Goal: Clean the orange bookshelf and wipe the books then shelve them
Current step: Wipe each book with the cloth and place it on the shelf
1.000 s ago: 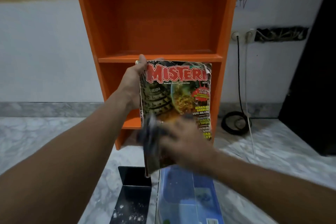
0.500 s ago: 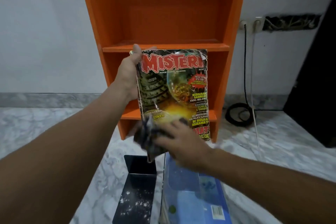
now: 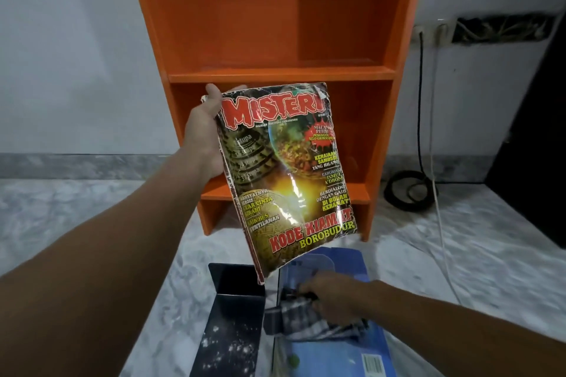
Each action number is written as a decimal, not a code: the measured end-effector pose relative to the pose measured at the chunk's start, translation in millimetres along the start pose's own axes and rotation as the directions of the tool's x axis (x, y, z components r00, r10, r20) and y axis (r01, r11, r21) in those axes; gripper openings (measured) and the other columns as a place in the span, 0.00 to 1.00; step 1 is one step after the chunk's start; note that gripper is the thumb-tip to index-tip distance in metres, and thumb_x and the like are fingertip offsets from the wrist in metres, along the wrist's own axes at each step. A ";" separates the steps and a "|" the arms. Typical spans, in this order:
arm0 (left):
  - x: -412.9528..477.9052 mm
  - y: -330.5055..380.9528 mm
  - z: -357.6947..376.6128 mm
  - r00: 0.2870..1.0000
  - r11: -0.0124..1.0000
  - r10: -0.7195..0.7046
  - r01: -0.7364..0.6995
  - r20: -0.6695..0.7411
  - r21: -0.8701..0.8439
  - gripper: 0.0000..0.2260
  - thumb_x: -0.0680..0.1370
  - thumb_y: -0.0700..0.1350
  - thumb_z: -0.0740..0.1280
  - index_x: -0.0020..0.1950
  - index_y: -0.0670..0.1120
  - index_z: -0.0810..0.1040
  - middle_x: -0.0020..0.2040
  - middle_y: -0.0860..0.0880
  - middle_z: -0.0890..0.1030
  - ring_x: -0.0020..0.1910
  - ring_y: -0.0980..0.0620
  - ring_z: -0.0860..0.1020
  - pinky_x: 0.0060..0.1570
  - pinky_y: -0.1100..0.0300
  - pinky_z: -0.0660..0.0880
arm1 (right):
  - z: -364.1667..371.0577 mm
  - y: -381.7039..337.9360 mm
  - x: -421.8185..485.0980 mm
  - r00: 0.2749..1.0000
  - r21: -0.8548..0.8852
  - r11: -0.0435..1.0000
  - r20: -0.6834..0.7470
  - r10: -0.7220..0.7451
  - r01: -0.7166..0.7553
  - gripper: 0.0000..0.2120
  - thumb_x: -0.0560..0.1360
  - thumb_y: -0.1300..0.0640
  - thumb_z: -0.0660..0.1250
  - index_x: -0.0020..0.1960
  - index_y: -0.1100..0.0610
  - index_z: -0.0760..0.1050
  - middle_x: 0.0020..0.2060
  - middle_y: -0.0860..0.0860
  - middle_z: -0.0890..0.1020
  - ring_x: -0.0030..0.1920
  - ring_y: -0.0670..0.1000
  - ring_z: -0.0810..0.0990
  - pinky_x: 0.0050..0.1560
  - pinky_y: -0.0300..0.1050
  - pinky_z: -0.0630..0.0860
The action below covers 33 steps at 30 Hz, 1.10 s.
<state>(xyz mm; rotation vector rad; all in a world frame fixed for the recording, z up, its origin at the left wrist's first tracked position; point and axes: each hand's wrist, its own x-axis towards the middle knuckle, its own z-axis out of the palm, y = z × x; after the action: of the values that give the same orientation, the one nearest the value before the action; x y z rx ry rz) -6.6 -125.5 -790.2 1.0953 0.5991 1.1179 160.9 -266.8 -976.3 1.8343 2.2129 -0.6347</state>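
From the head camera I see the orange bookshelf (image 3: 281, 73) standing against a pale wall on a marble floor (image 3: 92, 223), its open front facing me. To its right a black cable coil (image 3: 407, 190) lies on the floor under a wall socket (image 3: 435, 32), and dark furniture (image 3: 536, 131) fills the right edge. On the floor in front of the shelf base lies a black bookend (image 3: 235, 315), with a blue book (image 3: 337, 349) lying flat just to its right.

Two shelf boards divide the bookshelf into compartments. The magazine (image 3: 284, 174) hides much of the middle compartment from me.

The magazine is up in the air in front of that compartment. Its cover faces me with the red "MISTERI" title at the top. The long axis is near upright, with the top leaning left and the bottom swung right, and the lower corner hangs over the bookend. My left hand (image 3: 203, 138) grips it along the spine edge, thumb up by the top left corner; the fingers are hidden behind the cover.

My right hand (image 3: 329, 291) is low, on top of the blue book, with its fingers curled into a dark striped cloth (image 3: 303, 320) bunched there. That area is somewhat blurred.
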 end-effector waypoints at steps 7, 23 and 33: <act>1.3 6.4 -8.6 1.000 1.000 0.018 -0.018 -0.009 0.001 0.24 0.81 0.63 0.54 0.59 0.49 0.80 0.58 0.43 0.83 0.58 0.40 0.82 0.59 0.42 0.75 | -4.1 42.1 -12.3 0.977 0.060 0.997 -0.202 0.067 -0.056 0.14 0.81 0.50 0.59 0.62 0.54 0.76 0.56 0.53 0.76 0.57 0.54 0.75 0.58 0.47 0.73; -22.4 37.6 -2.5 0.999 0.992 0.044 -0.046 0.022 0.117 0.20 0.82 0.62 0.56 0.52 0.48 0.80 0.46 0.45 0.86 0.45 0.44 0.85 0.52 0.46 0.78 | -134.5 4.1 -40.0 0.914 0.951 0.043 -0.306 0.265 0.306 0.28 0.70 0.49 0.74 0.62 0.65 0.76 0.57 0.65 0.81 0.54 0.65 0.81 0.56 0.59 0.79; -18.7 14.5 -15.5 0.995 0.932 -0.099 0.102 -0.028 0.348 0.14 0.77 0.43 0.71 0.61 0.42 0.79 0.56 0.43 0.84 0.58 0.41 0.81 0.58 0.43 0.77 | -178.9 -11.2 -51.0 0.665 0.842 0.211 -0.526 0.530 0.497 0.04 0.78 0.62 0.67 0.50 0.57 0.80 0.47 0.59 0.85 0.47 0.61 0.84 0.49 0.62 0.81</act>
<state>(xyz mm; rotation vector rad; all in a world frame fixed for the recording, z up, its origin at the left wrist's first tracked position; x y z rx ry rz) -32.3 -136.1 -785.4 1.3464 0.8763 0.9489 182.0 -234.2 -794.1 3.2894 2.2707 -2.0620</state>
